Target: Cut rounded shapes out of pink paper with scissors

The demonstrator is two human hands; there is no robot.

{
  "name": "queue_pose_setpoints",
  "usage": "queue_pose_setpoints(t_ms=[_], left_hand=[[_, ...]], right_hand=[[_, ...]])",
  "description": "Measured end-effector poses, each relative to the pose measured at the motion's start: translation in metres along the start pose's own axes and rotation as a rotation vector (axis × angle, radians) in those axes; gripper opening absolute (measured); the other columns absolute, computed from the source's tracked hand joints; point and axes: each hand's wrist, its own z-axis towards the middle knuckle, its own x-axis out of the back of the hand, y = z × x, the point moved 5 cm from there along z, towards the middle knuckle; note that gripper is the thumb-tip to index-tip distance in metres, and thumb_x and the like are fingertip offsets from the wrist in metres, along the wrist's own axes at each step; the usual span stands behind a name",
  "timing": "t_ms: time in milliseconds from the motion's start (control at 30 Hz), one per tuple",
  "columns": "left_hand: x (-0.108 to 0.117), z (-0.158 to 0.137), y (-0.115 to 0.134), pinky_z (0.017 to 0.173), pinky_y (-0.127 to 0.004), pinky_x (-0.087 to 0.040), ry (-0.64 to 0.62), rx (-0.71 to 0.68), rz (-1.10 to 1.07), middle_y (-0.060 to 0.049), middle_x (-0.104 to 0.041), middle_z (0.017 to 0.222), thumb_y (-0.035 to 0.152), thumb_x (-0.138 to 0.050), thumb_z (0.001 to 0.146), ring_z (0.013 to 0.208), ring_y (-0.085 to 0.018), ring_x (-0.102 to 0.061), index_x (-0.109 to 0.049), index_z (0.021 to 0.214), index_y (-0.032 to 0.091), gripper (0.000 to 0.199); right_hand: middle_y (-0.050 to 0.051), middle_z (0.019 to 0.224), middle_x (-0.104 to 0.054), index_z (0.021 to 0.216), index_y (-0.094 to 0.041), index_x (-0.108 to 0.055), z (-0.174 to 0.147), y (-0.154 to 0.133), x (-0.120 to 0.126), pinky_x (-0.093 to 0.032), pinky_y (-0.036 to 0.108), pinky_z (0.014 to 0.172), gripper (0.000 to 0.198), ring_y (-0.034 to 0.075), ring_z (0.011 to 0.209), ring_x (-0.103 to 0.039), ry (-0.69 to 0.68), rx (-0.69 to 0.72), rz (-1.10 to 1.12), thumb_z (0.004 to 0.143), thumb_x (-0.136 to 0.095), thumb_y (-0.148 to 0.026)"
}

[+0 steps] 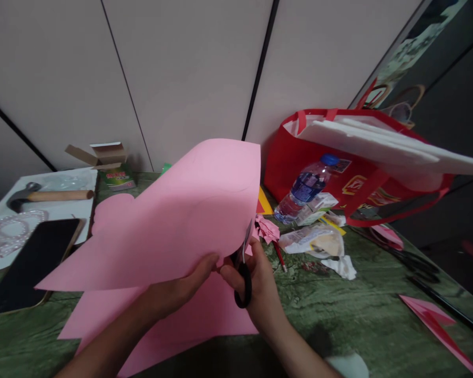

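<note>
A large sheet of pink paper (173,220) is raised and curved above the table, with faint drawn lines on it. My left hand (197,273) pinches its lower edge, the thumb on the near face and the other fingers hidden behind. In my right hand (260,289) are scissors (243,286) with black handles. Their blades lie at the right edge of the paper, partly hidden by it. Under my forearms, more pink paper (205,315) rests on the table. A crumpled pink scrap (267,229) sits just beyond my right hand.
Left are a phone (33,257), a hammer (51,196), a beaded string (13,228) and an opened small box (116,170). Right are a water bottle (305,189), a red bag (279,163) holding white boards (378,139), a red pencil (279,256), plastic packaging (315,239) and black-handled scissors (418,265).
</note>
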Motion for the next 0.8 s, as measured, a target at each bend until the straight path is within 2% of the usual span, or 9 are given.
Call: queue_pose_setpoints(t_ms=[100,200,333,400,467,600,700,800], left_hand=[[-0.005,0.003,-0.008,0.085,-0.033,-0.049,-0.135,0.086,-0.018,0.002,-0.073,0.075,0.042,-0.051,0.073,0.081,-0.021,-0.067,-0.067,0.062,0.028,0.023],[-0.009,0.007,-0.015,0.084,-0.031,-0.05,-0.252,0.09,-0.049,0.003,-0.073,0.078,0.043,-0.049,0.073,0.083,-0.02,-0.068,-0.068,0.066,0.03,0.023],[-0.009,0.011,-0.017,0.083,-0.032,-0.05,-0.289,0.052,-0.035,0.003,-0.074,0.081,0.044,-0.05,0.071,0.087,-0.021,-0.067,-0.069,0.068,0.03,0.024],[-0.01,0.009,-0.014,0.082,-0.033,-0.051,-0.313,0.053,-0.043,0.002,-0.074,0.078,0.045,-0.048,0.071,0.085,-0.021,-0.067,-0.069,0.067,0.03,0.026],[-0.009,0.005,-0.011,0.082,-0.033,-0.051,-0.254,0.08,-0.055,0.002,-0.073,0.074,0.045,-0.05,0.071,0.082,-0.021,-0.068,-0.068,0.064,0.03,0.025],[0.003,0.0,-0.007,0.087,-0.033,-0.048,0.039,0.115,-0.026,0.001,-0.073,0.081,0.04,-0.061,0.065,0.087,-0.023,-0.066,-0.067,0.063,0.028,0.013],[0.003,-0.002,-0.004,0.093,-0.038,-0.043,0.06,0.086,-0.016,-0.001,-0.073,0.084,0.043,-0.063,0.063,0.089,-0.026,-0.064,-0.067,0.063,0.028,0.016],[0.002,-0.002,-0.003,0.091,-0.04,-0.045,0.054,0.064,-0.024,-0.001,-0.072,0.077,0.044,-0.063,0.062,0.084,-0.026,-0.065,-0.063,0.056,0.027,0.018]], right_hand=[[-0.007,0.059,-0.052,0.107,-0.025,-0.038,-0.002,-0.006,-0.002,-0.043,0.023,0.046,0.066,0.012,0.052,-0.049,-0.027,-0.004,-0.005,0.055,-0.078,-0.03],[-0.008,0.058,-0.053,0.106,-0.025,-0.037,-0.002,-0.005,-0.003,-0.045,0.024,0.048,0.066,0.012,0.052,-0.05,-0.033,-0.044,-0.008,0.054,-0.078,-0.027],[-0.01,0.051,-0.05,0.106,-0.025,-0.038,0.002,0.003,0.002,-0.044,0.024,0.044,0.062,0.01,0.043,-0.047,0.049,-0.012,0.01,0.057,-0.074,-0.039],[-0.01,0.053,-0.05,0.108,-0.026,-0.038,0.003,0.005,0.001,-0.045,0.024,0.046,0.066,0.011,0.046,-0.049,0.032,0.012,0.0,0.055,-0.076,-0.036],[-0.01,0.053,-0.051,0.108,-0.026,-0.038,0.002,0.005,0.001,-0.045,0.024,0.046,0.067,0.011,0.046,-0.049,0.024,0.026,-0.006,0.054,-0.077,-0.034],[-0.01,0.053,-0.05,0.107,-0.026,-0.039,0.0,0.001,0.0,-0.044,0.024,0.046,0.065,0.01,0.045,-0.047,0.016,0.017,-0.019,0.055,-0.077,-0.032],[-0.01,0.055,-0.051,0.105,-0.025,-0.04,-0.001,-0.002,0.0,-0.043,0.024,0.047,0.062,0.01,0.046,-0.046,-0.006,0.028,-0.038,0.056,-0.076,-0.029],[-0.009,0.054,-0.051,0.103,-0.025,-0.04,-0.002,-0.005,0.0,-0.04,0.023,0.044,0.06,0.01,0.045,-0.046,0.002,0.032,-0.047,0.056,-0.076,-0.03]])
